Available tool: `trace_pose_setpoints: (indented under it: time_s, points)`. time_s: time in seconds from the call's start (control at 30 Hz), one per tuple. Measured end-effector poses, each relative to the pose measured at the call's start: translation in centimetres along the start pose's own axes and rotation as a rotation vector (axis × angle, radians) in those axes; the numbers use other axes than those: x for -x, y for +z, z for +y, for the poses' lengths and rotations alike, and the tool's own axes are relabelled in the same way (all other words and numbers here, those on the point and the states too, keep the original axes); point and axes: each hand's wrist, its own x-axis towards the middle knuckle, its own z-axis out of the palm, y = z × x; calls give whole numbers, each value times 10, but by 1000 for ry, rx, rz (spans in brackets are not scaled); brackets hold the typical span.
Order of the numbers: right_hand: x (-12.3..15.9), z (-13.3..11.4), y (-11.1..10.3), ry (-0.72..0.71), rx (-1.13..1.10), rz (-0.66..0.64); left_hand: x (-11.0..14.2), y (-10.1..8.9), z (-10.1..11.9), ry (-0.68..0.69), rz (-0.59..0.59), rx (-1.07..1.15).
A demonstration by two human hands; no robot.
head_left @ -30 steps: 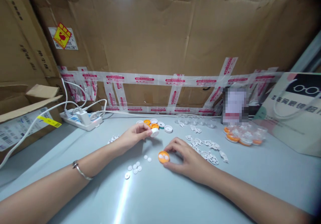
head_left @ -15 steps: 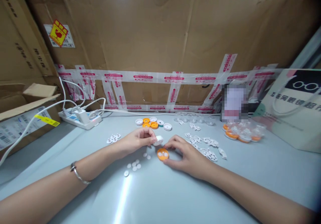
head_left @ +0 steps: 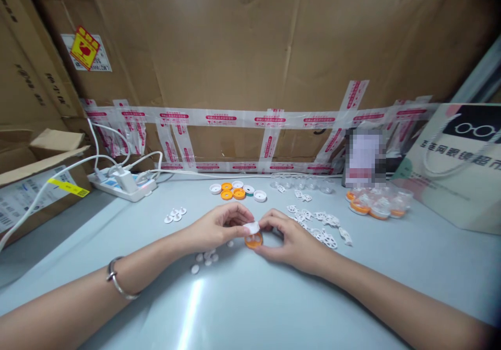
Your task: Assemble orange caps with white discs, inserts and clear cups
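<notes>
My left hand [head_left: 225,224] pinches a small white round plastic piece [head_left: 252,228] between thumb and fingers. That piece is tilted right above the round orange plastic base [head_left: 253,242], partly covering it; whether they touch I cannot tell. My right hand [head_left: 284,237] rests on the table with thumb and fingers closed on the base's right side. Inside the base, small white parts show. Small white discs [head_left: 208,256] lie on the table below my left hand, partly hidden by it.
Orange and white rings [head_left: 239,193] lie behind the hands. White spoked parts [head_left: 324,238] spread to the right, with clear domes [head_left: 301,184] and capped orange pieces [head_left: 360,208] farther back. White pegged discs [head_left: 175,214] and a power strip [head_left: 133,189] are on the left.
My left hand has moved right and slightly down, bringing the white piece from beside the orange base to over it. My right hand stays at the base.
</notes>
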Motion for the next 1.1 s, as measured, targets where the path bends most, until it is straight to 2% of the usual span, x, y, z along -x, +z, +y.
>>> trace_pose_setpoints:
  time_s: [0.2,0.37,0.8,1.1]
  points:
    - [0,-1,-1,26,0,2,5,5,5,121,55,-304]
    - [0,-1,-1,-3,-15,3,7,8,8,164,79,-442]
    - [0,1,-1,-11,-14,-19,7,7,4,183,60,-577]
    - [0,5,4,-54,25,10,8,11,0,135,121,-588]
